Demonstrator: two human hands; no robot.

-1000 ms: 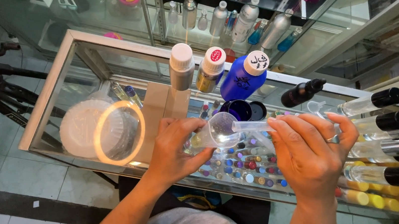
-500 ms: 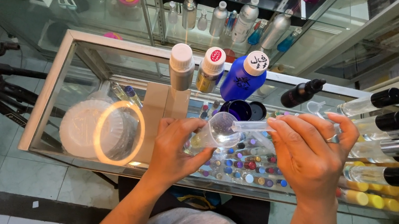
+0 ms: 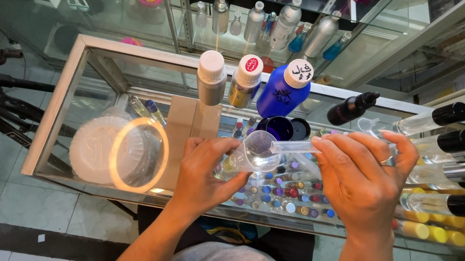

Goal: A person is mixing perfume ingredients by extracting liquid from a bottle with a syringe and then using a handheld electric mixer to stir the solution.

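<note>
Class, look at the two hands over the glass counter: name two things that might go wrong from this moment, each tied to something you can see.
1. The left hand tilts a clear cup while the right hand points a clear syringe into it; liquid might spill onto the glass counter.
2. The blue bottle and silver bottle stand close behind; a slip might topple them.

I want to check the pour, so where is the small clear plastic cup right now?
In the head view, the small clear plastic cup is near centre, held tilted in the left hand, over the glass counter, just left of the right hand.
</note>
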